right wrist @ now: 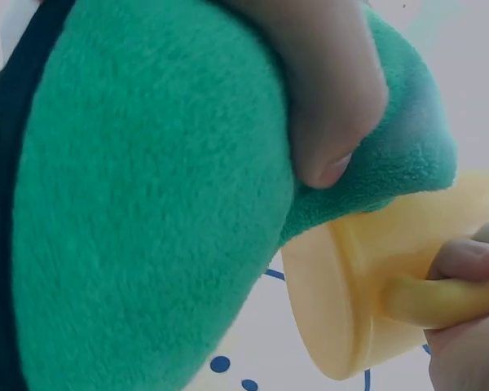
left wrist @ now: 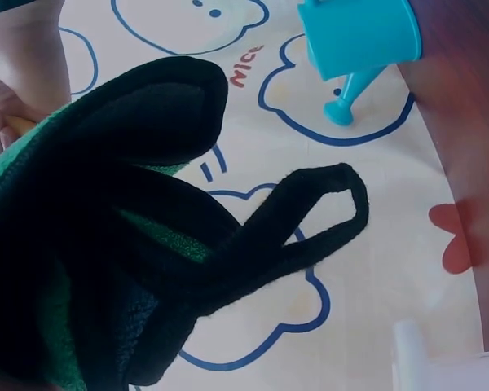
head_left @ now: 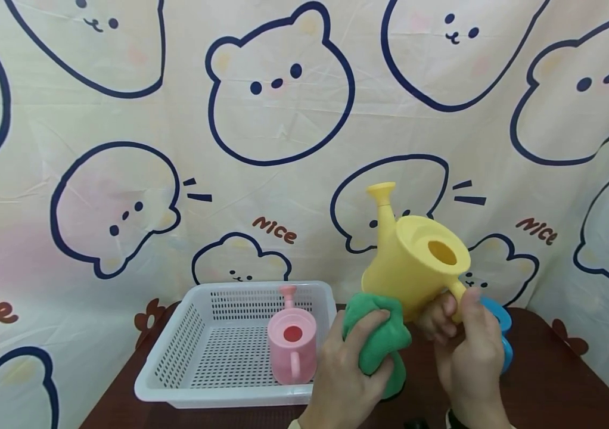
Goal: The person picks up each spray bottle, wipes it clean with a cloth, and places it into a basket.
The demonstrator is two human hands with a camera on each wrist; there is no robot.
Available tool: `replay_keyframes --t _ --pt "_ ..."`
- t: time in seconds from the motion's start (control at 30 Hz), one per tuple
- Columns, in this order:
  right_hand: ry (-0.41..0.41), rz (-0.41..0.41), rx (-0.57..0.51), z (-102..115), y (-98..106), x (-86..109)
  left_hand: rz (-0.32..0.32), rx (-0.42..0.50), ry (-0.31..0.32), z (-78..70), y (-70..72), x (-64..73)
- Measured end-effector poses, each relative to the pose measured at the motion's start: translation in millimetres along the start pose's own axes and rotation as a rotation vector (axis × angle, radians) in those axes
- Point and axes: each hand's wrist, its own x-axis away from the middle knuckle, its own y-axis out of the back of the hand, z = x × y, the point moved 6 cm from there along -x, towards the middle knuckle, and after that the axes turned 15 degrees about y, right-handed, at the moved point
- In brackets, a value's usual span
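Note:
My left hand (head_left: 348, 366) grips a bunched green cloth (head_left: 376, 333) against the lower side of a yellow watering can (head_left: 409, 268). By its handle, my right hand (head_left: 471, 351) holds that can up in the air, tilted, its spout pointing up. In the right wrist view the cloth (right wrist: 147, 204) fills the left side and overlaps the can (right wrist: 334, 309). A dark edging and hanging loop of the cloth (left wrist: 350, 216) show in the left wrist view.
A white plastic basket (head_left: 224, 396) stands left on the dark table (head_left: 122, 387), with a pink watering can (head_left: 294, 357) inside at its right. Behind my right hand sits a blue watering can (left wrist: 363, 37), mostly hidden in the head view. A patterned curtain (head_left: 283, 131) hangs behind.

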Motion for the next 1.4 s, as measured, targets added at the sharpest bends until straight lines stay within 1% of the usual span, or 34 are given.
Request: replay_keyframes --t 0.13,0.27,0.33,0.4,0.47,0.57,0.63,0.7,0.77,0.87,0.97,1.07,1.13,1.27,1.4 --pt "-0.019 -0.016 -0.192 -0.8 2.8 -2.5 0.011 0.014 0.018 -0.3 0.4 -0.3" --pt "-0.051 -0.041 -0.389 -0.7 4.9 -4.1 0.012 0.024 0.02 -0.4 0.1 -0.9" --pt "-0.062 -0.051 -0.44 -0.9 5.8 -4.4 0.016 0.03 0.023 -0.1 -0.3 -0.8" --pt "-0.068 -0.048 -0.46 -0.8 5.9 -4.8 0.014 0.032 0.018 0.1 -0.1 -0.6" --pt "-0.073 -0.039 -0.455 -0.5 6.5 -5.2 0.014 0.036 0.012 0.8 0.1 -0.5" --pt "-0.085 -0.028 -0.427 0.6 8.1 -6.2 -0.003 0.046 -0.013 1.4 1.8 -1.1" --pt "-0.094 -0.024 -0.414 1.4 10.2 -6.7 -0.004 0.057 -0.016 2.3 2.9 -2.2" --pt "-0.101 -0.022 -0.415 2.2 12.5 -7.0 0.003 0.067 -0.005 3.8 4.2 -3.6" --pt "-0.108 -0.021 -0.42 2.8 15.4 -6.9 0.017 0.073 0.025 5.9 5.8 -5.1" --pt "-0.118 -0.012 -0.423 3.5 19.8 -6.4 0.032 0.078 0.05 9.3 8.2 -7.4" --pt "-0.135 0.005 -0.401 4.5 24.0 -5.9 0.036 0.069 0.058 13.3 10.2 -9.9" --pt "-0.153 0.054 -0.358 6.0 26.3 -5.5 0.03 0.05 0.066 17.6 12.1 -12.0" --pt "-0.158 0.114 -0.314 7.2 26.1 -5.1 0.02 0.036 0.066 19.6 13.5 -13.2" --pt "-0.161 0.231 -0.234 8.6 23.5 -4.1 0.022 0.022 0.083 22.1 15.9 -15.2" --pt "-0.168 0.282 -0.17 8.5 22.2 -3.7 0.027 0.02 0.108 23.6 18.1 -16.6"
